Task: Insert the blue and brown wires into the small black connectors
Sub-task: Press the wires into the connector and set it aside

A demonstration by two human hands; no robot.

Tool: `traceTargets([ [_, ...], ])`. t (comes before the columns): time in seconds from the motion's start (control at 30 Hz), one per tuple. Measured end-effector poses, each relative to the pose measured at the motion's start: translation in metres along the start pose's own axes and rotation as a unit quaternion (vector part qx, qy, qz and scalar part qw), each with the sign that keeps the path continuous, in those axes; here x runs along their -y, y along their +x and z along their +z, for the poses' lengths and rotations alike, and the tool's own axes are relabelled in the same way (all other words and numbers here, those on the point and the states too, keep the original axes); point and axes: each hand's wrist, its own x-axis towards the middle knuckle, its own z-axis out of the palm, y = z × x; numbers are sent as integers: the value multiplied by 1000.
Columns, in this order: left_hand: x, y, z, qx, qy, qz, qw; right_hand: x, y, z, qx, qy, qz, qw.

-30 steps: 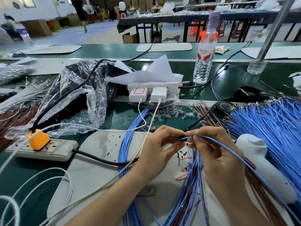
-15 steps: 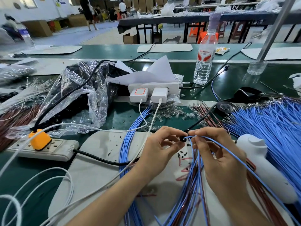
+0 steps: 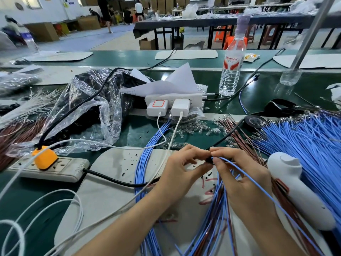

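Observation:
My left hand (image 3: pixel 181 169) pinches a small black connector (image 3: pixel 209 160) between thumb and fingers, just above the grey mat (image 3: pixel 114 182). My right hand (image 3: pixel 238 174) pinches a blue wire (image 3: pixel 258 187) at its tip, right against the connector; the wire trails away to the lower right. A bundle of blue and brown wires (image 3: pixel 217 215) lies under both hands. A large fan of loose blue wires (image 3: pixel 310 145) spreads at the right, and brown wires (image 3: pixel 238 133) lie beside it. Tiny black connectors (image 3: pixel 207 175) are scattered on the mat. Whether the wire's tip is inside the connector is hidden.
A white handheld device (image 3: pixel 295 183) lies right of my right hand. A power strip (image 3: pixel 48 168) with an orange plug sits at the left, its black cable crossing the mat. Two white chargers (image 3: pixel 169 107), a water bottle (image 3: pixel 231 67) and a crumpled plastic bag (image 3: pixel 88 111) stand further back.
Both hands have stayed together at the same spot with connector and wire. The fingers have closed in a little tighter around the connector.

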Motion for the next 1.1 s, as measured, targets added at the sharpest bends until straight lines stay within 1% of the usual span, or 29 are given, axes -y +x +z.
traceTargets([
  [0.1,0,0,-1,-2,10,11,1000,-1,2,0,29,23,37,999],
  [0.2,0,0,0,-11,-36,-7,999,-1,3,-1,36,76,95,992],
  [0.27,1,0,0,-18,-19,7,1000,-1,4,-1,43,106,122,986],
  [0.33,2,0,0,-16,-12,14,1000,-2,5,-2,38,124,142,981],
  [0.4,2,0,-1,-18,-30,9,999,-4,7,-3,24,139,163,976],
  [0.47,2,0,-1,-15,-31,9,999,-5,8,-4,26,152,178,972],
  [0.53,1,-1,0,-18,-6,21,1000,-5,7,-4,49,154,182,970],
  [0.6,0,1,-3,-37,59,48,996,-7,7,-4,56,165,190,966],
  [0.7,0,6,-14,-97,170,86,977,-8,9,-4,24,231,228,945],
  [0.8,-1,11,-25,-154,210,81,962,-7,13,-7,-9,321,266,909],
  [0.9,-1,14,-41,-246,273,88,926,-3,18,-10,-49,383,277,880],
  [0.97,3,19,-59,-331,292,48,896,-1,23,-17,-87,409,272,866],
  [1.03,11,23,-82,-428,281,-37,858,-1,27,-27,-133,418,267,858],
  [1.1,21,25,-102,-495,288,-120,811,-4,30,-34,-191,411,268,850],
])
